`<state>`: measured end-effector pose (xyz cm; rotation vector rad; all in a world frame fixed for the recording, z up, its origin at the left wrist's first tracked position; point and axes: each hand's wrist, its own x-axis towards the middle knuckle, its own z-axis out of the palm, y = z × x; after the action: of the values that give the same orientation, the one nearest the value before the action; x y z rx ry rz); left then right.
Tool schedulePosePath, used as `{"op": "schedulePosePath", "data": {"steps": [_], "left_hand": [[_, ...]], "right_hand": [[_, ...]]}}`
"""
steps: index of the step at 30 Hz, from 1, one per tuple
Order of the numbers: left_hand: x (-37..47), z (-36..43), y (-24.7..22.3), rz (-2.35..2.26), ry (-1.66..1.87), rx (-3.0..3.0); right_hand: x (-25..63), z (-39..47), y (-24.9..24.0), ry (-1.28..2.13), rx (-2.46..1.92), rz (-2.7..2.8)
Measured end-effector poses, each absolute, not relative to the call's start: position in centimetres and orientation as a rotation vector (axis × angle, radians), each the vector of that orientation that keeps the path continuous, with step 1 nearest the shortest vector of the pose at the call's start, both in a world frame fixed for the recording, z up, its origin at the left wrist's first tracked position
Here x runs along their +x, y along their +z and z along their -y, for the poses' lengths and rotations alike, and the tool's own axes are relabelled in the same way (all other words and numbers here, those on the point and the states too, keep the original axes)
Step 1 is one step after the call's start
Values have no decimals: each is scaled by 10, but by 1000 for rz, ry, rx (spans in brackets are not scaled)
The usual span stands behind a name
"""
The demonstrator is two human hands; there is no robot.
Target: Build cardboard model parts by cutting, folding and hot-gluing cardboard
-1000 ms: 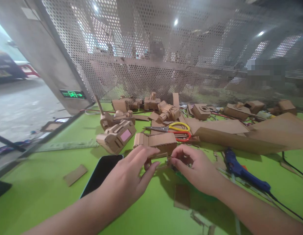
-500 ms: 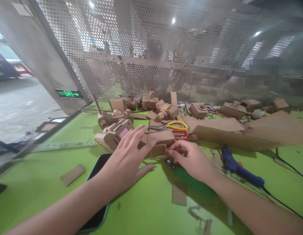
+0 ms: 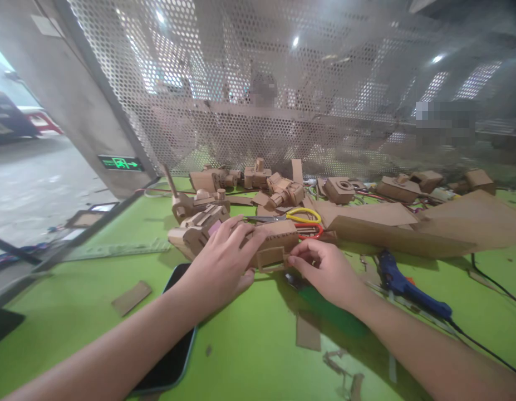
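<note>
A brown cardboard box [image 3: 278, 231] with printed marks on top lies before me. My left hand [image 3: 226, 256] holds its left part, fingers over the top and thumb at the front. Against the box's front face is a thin rectangular cardboard frame [image 3: 271, 258]. My right hand [image 3: 330, 273] pinches the frame's right end between thumb and forefinger. Scissors [image 3: 303, 216] with yellow and red handles lie open behind the box. A cardboard model [image 3: 195, 231] with a pink patch stands left of it, partly covered by my left fingers.
A blue glue gun [image 3: 412, 289] with a black cord lies on the right. A dark phone [image 3: 170, 356] rests beneath my left forearm. Cardboard sheets [image 3: 399, 236] and several cardboard camera models [image 3: 285, 189] line the back, before a perforated metal panel [image 3: 324, 128]. Scraps [image 3: 308, 331] litter the green table [image 3: 241, 367].
My left hand's thumb has drawn in against the box, and its fingers have bent over the top. The frame's opening shows more clearly. My right hand keeps its pinch. The view has shifted slightly.
</note>
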<state>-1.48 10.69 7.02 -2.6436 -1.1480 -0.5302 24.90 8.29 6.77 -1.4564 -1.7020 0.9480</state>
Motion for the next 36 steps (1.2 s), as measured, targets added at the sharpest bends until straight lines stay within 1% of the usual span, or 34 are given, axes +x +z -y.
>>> {"op": "schedulePosePath", "data": {"steps": [7, 16, 26, 36], "left_hand": [[-18, -106, 75, 1197, -575, -2672], [-28, -96, 90, 1082, -518, -2802], [-25, -95, 85, 896, -682, -2737], [-19, -96, 72, 961, -744, -2856]], "right_hand": [[249, -80, 78, 906, -1443, 1691], [249, -79, 77, 936, -1471, 1655], [242, -79, 78, 902, -1500, 1695], [246, -80, 75, 821, -1461, 1824]]}}
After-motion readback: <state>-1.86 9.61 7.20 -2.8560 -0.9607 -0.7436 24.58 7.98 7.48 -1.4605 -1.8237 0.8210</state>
